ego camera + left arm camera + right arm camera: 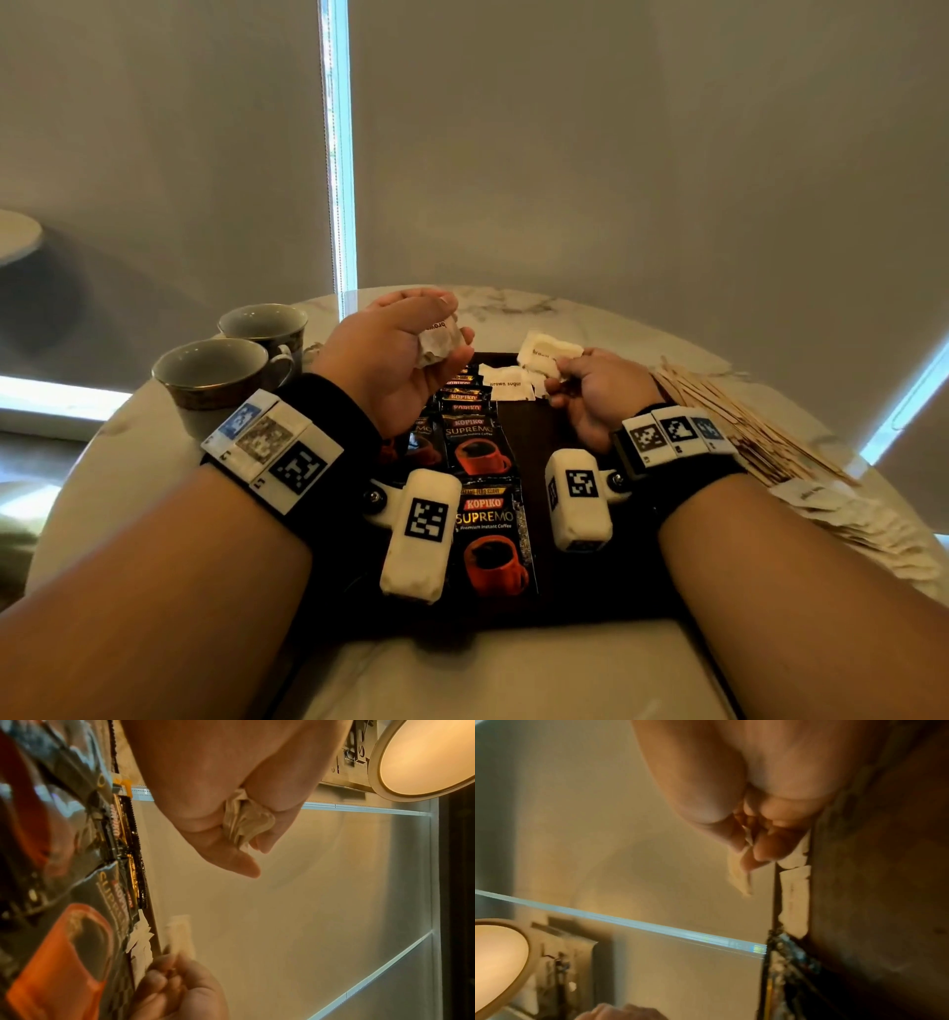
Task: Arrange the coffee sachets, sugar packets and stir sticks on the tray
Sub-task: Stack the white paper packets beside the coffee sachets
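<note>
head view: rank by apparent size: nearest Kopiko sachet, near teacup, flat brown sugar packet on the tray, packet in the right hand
1. nearest Kopiko sachet, though closeness to the camera inflates it
2. near teacup
3. flat brown sugar packet and the packet pinched in the right hand: look alike, not ranked; fingers hide part of the held one

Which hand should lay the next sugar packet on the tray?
Right. The right hand pinches a flat sugar packet directly above the tray's sugar row; the left hand holds crumpled ones.
</note>
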A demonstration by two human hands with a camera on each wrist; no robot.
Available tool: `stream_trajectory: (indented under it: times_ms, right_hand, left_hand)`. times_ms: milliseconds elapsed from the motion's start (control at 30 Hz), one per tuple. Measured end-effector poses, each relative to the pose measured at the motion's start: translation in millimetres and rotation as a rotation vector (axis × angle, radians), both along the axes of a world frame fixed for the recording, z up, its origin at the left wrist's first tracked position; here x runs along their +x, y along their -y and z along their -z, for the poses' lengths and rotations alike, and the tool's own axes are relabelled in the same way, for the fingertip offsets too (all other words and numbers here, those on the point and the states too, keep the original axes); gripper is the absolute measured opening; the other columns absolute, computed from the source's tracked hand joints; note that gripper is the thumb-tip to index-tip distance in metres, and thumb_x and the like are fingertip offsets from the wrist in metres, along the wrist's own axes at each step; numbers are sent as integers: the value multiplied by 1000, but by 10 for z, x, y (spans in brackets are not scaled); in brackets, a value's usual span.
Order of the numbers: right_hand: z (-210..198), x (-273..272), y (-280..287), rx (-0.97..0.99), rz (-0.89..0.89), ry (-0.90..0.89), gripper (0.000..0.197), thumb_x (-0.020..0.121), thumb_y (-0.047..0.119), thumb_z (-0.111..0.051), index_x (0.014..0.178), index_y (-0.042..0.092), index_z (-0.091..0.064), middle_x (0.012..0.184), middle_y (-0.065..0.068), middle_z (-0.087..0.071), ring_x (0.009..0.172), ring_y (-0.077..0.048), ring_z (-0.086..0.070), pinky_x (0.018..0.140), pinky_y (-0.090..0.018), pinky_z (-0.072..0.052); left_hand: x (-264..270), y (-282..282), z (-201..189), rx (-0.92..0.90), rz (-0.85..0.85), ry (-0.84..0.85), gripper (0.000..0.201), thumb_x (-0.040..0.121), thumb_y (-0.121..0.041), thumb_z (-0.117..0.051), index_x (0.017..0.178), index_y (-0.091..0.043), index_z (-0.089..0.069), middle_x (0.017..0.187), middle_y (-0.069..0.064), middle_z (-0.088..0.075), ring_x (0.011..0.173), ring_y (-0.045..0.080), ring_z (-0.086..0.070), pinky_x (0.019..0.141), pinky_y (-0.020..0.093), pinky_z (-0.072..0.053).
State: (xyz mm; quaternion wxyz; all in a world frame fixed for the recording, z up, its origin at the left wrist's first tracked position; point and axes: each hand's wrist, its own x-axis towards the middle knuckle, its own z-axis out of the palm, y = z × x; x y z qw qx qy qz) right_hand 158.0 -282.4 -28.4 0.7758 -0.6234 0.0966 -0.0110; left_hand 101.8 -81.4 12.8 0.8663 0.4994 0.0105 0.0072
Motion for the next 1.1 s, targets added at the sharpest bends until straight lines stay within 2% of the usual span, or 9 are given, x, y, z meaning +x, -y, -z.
stream_trajectory:
  times_ms: [167,333,500,600,767,833,900,1000,1100]
  right_hand:
    - [91,58,-28,-101,-80,-137,34,99,-6,-39,128,-5,-56,119,-24,-62,68,-14,-60,46,-19,-49]
    - [83,36,-49,-132,-118,-170,39,99,-9,-39,134,-5,-54,125,-23,-62,72,-14,-64,47,-18,-51]
    - [34,-18,-56,-120,-194,-200,37,101,-8,-39,133,0,-56,102,-17,-66,78,-18,-66,53,-18,-57]
    - [-8,-38,-48,-133,-212,-233,36,101,-8,-41,132,3,-57,105,-18,-65,83,-21,-68,62,-22,-59]
    - [-52,-67,-74,-133,-229,-252,35,101,-8,-41,130,4,-57,103,-19,-66,83,-21,-69,66,-25,-59]
    - [-61,-65,-77,-145,-225,-258,35,101,-7,-44,131,5,-57,109,-22,-66,85,-22,-70,68,-27,-60]
    - [-64,-63,-81,-155,-221,-262,35,100,-6,-45,132,6,-57,112,-22,-66,86,-22,-71,70,-28,-60]
    - [-63,-75,-87,-147,-194,-250,34,100,-5,-48,129,7,-60,105,-20,-67,86,-21,-71,71,-28,-60]
    - [-63,-91,-91,-159,-164,-230,34,99,-6,-50,129,8,-61,115,-22,-67,87,-22,-71,69,-28,-60]
  left_hand:
    - [1,6,8,-5,11,-9,4,95,-11,-66,91,-10,-66,97,13,-61,87,25,-67,52,23,-55]
    - [-13,9,-11,-16,17,-8,4,95,-11,-66,92,-9,-64,94,13,-61,81,23,-67,52,23,-55]
    - [-17,8,-8,-15,30,-13,4,96,-11,-65,93,-9,-64,96,13,-60,82,23,-66,51,22,-54]
    - [-7,14,-8,-19,28,-23,4,96,-11,-65,93,-8,-64,95,13,-59,81,22,-66,51,22,-54]
    - [-3,12,-8,-13,23,-28,4,95,-12,-66,95,-8,-63,98,13,-59,82,22,-66,51,22,-54]
    - [1,15,-2,-14,26,-30,5,95,-12,-66,96,-8,-64,101,13,-58,83,22,-66,51,22,-54]
    - [4,12,-2,-14,24,-32,5,95,-13,-66,96,-8,-64,102,13,-58,83,22,-66,51,22,-54]
    - [8,6,1,-12,26,-32,7,96,-13,-66,99,-8,-63,101,13,-59,84,22,-66,51,22,-54]
    - [12,8,5,-5,29,-39,8,96,-14,-66,101,-9,-62,103,13,-58,86,22,-66,52,22,-54]
